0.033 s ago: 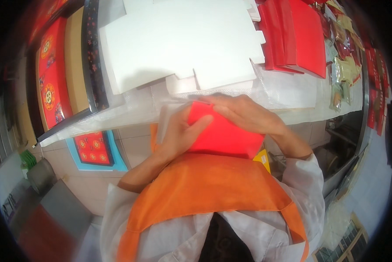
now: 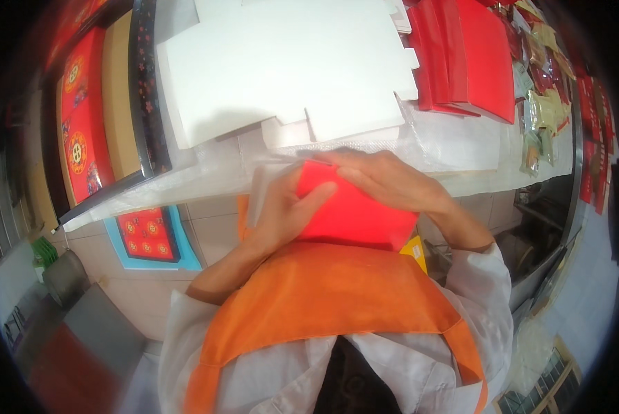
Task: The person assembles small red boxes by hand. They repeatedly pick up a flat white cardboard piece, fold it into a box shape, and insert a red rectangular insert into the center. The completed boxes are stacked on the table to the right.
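Held close against my orange apron is a red cardboard box (image 2: 356, 217), with a pale flap or panel showing at its left side. My left hand (image 2: 290, 207) grips the left end, its thumb lying over the red face. Across the far edge lies my right hand (image 2: 385, 181), fingers bent around the box's far corner; its fingertips are partly hidden. Just beyond both hands, a stack of flat white cardboard box blanks (image 2: 289, 65) rests on the table (image 2: 454, 148), which has a clear plastic cover.
Folded red boxes (image 2: 485, 62) stand at the table's right, beside a pile of small packets (image 2: 541, 103). Decorated red boxes (image 2: 85, 131) lie in a dark tray at the left. Below on the floor sits a patterned red box (image 2: 147, 234) on a light blue sheet.
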Available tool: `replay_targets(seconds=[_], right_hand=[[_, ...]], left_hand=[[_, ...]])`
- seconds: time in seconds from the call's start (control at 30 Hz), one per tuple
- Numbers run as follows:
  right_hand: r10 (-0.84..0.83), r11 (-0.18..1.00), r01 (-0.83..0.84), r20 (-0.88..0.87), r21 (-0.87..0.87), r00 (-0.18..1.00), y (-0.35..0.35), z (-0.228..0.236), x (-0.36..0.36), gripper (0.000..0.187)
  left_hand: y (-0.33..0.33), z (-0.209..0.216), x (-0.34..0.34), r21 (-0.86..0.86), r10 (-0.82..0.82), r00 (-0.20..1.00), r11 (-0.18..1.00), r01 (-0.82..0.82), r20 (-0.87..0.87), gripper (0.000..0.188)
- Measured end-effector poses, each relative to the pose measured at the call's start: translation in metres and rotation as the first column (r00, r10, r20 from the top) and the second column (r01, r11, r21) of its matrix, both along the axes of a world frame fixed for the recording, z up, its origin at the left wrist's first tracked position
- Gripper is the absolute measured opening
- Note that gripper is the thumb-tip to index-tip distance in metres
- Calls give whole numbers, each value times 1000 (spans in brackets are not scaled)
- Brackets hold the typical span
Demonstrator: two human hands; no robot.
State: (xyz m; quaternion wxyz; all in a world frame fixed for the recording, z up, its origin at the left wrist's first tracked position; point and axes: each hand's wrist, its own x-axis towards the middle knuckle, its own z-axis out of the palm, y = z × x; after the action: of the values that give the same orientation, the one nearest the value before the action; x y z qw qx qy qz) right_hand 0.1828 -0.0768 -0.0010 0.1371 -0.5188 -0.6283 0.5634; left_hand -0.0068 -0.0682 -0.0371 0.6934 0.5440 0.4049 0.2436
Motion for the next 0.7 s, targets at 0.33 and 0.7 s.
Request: replay_targets(seconds=[0.33,0.7], right_hand=[[1,999,1,-46,32,999,-8,4,2,40],[-157,983,166,-111,73,981,-10,8,4,31]], left_hand=[[-2,5,3,-99,10,999,995,-6,39,13],[20,26,-12,-228,12,1000,974,-6,23,17]])
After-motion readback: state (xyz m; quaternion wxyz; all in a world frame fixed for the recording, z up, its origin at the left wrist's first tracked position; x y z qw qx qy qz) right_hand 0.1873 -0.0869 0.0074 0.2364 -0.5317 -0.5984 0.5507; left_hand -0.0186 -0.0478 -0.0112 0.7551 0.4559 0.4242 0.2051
